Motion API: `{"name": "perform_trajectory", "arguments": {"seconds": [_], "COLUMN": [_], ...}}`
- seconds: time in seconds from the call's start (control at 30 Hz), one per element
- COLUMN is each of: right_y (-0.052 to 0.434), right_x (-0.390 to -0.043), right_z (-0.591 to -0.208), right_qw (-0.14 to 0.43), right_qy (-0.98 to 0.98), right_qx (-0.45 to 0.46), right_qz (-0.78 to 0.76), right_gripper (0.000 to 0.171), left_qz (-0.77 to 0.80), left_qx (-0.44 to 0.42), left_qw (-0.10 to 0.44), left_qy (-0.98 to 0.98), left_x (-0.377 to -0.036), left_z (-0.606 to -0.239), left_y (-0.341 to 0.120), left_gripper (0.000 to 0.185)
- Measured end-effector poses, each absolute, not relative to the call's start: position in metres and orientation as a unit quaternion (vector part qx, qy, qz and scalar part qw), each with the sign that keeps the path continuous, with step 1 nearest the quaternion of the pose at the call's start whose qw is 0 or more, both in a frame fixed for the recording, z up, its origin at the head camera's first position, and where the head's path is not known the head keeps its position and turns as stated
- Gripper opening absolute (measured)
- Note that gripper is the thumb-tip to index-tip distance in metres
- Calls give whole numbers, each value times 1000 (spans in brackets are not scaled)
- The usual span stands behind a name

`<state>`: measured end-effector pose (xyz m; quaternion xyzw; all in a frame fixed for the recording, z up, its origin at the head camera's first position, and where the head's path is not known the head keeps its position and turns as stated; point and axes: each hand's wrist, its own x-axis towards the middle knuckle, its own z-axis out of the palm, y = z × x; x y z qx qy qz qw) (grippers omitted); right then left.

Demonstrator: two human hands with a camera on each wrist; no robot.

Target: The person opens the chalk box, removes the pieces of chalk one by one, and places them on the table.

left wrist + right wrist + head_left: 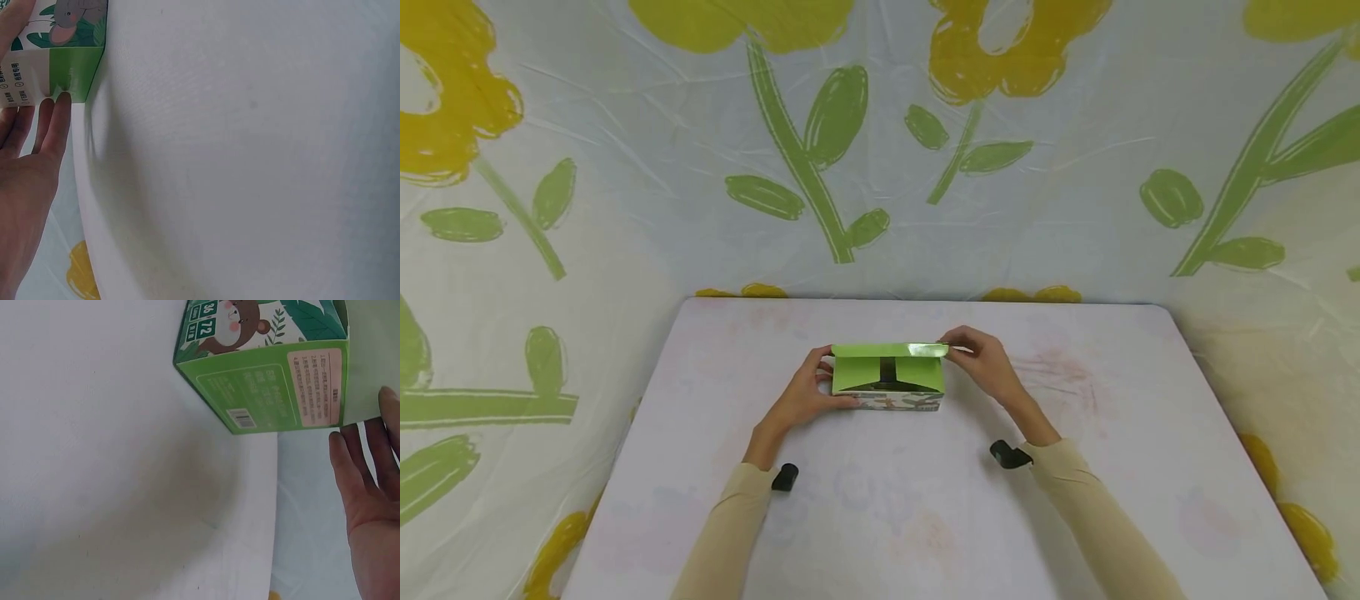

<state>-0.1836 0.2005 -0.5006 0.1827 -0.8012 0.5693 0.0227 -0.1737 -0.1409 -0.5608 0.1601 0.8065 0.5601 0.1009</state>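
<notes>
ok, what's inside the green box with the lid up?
Nothing identifiable. The green box stands on the white table, lid raised, left hand and right hand at its ends. Head view shows green inner flaps and a dark gap; anything below is hidden.

A white table (925, 517) with rounded far corners carries a green box (887, 385), which stands midway between the side edges, nearer the far edge.

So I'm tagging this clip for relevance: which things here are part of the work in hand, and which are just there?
In the work:
green box, lid flap up
left hand, holding the box's left end
right hand, pinching the flap's right end

Just there:
white table
flower-print sheet behind
</notes>
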Motion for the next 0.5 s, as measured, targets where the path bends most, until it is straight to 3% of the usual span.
{"name": "perform_trajectory", "arguments": {"seconds": [0.17, 0.5], "right_y": [190, 187], "right_x": [-178, -189], "right_z": [-481, -487], "right_qw": [45, 41], "right_qy": [-811, -781], "right_qx": [160, 145], "right_qz": [560, 606], "right_gripper": [15, 16], "left_qz": [563, 557], "left_qx": [157, 157], "left_qw": [96, 95], "left_qy": [806, 810], "left_x": [-174, -175], "left_z": [-562, -560], "left_y": [-140, -140], "left_gripper": [103, 101]}}
